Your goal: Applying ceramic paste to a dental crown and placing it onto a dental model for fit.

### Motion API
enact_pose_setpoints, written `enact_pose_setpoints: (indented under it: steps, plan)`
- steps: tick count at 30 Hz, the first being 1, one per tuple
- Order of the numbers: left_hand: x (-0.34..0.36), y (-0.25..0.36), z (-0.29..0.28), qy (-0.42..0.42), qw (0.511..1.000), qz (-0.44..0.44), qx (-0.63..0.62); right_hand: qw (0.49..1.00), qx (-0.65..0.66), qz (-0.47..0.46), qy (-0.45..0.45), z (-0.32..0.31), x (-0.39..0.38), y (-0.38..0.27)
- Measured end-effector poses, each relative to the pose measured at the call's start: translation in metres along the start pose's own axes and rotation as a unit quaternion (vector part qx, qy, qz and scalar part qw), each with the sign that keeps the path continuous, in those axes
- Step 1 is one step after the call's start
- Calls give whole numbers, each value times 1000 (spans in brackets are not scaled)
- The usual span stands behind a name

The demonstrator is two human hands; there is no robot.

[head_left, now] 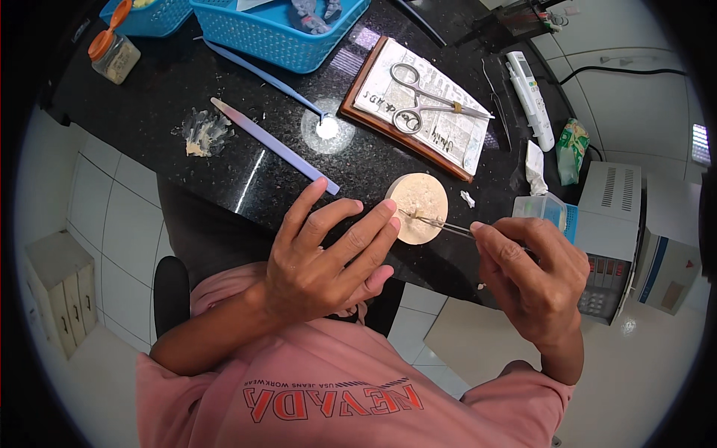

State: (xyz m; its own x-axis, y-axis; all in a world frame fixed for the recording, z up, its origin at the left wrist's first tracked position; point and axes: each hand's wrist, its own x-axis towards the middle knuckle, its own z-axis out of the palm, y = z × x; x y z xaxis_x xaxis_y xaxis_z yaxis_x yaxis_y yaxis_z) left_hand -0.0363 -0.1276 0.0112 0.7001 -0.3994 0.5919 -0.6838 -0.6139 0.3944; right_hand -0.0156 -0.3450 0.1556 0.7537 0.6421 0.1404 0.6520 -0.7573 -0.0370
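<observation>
A round beige disc, with a rough, plaster-like top, rests near the front edge of the black speckled table. My left hand has its fingers spread, and the index and middle fingertips touch the disc's left rim. Between the thumb and fingers of my right hand is a pair of metal tweezers. Their tips reach the middle of the disc, at a small dark spot; whether they pinch anything there is too small to tell. A lilac flat stick lies just beyond my left fingertips.
Ring-handled metal clamp lies on a wood-edged pad beyond the disc. A blue basket, an orange-lidded jar and a blue long-handled tool lie farther left. At right are a white handheld device and a grey machine.
</observation>
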Motion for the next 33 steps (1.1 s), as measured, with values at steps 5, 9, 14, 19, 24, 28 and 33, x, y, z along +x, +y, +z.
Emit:
enact_pose_setpoints:
  steps: [5,9,14,19,24,28,33]
  plan:
    - [0,0,0,0,1000,-1,-5,1000,-16,-5,-4,-1,1,-2]
    - [-1,0,1,2,1000,-5,-6,1000,-16,-2,-6,-2,2,-2]
    - [1,3,1,1,1000,-15,2,1000,-10,0,-3,-2,2,-1]
    - [3,5,1,-9,1000,-19,17,1000,-6,-6,-10,-2,2,1]
    - [5,6,1,-10,1000,-18,23,1000,-6,-8,-8,-2,2,3]
    - [7,5,1,-8,1000,-16,25,1000,-8,-13,-5,0,1,4]
    - [8,5,1,-8,999,-16,29,1000,-5,-16,-4,1,0,6]
